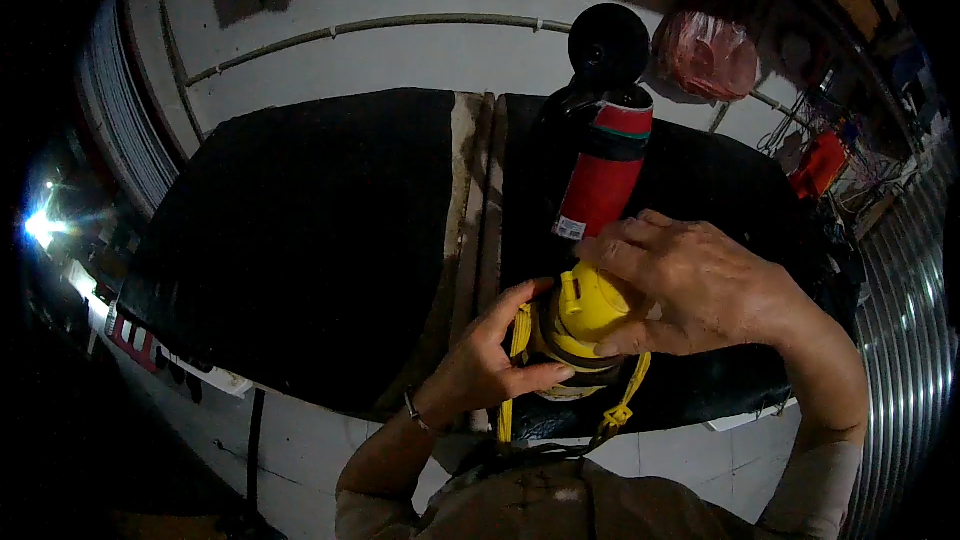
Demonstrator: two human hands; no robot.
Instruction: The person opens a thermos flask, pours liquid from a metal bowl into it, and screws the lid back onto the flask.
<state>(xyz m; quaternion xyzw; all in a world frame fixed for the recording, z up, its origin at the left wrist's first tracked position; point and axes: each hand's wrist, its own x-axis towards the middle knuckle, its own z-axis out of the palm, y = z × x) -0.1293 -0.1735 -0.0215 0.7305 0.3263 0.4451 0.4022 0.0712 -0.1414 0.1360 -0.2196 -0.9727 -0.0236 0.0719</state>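
Observation:
A yellow bottle-like container (570, 350) with dark bands and a rounded yellow cap (590, 302) stands at the near edge of the black-covered table. My left hand (495, 350) wraps around its left side, thumb and forefinger against the body. From above and the right, my right hand (690, 285) grips the cap, with fingers over the top and thumb low on the side. A knotted yellow cord (618, 415) hangs down both sides of the container. Just behind my right hand is a red cylinder (605, 180) with a dark band and a small white label.
A round black object (608, 45) rises behind the red cylinder. Seams and a pale strip (462, 200) divide the black table cover (320, 230). A reddish plastic bag (707, 55) hangs at the wall, near tangled wires. Corrugated metal (905, 340) borders the right side.

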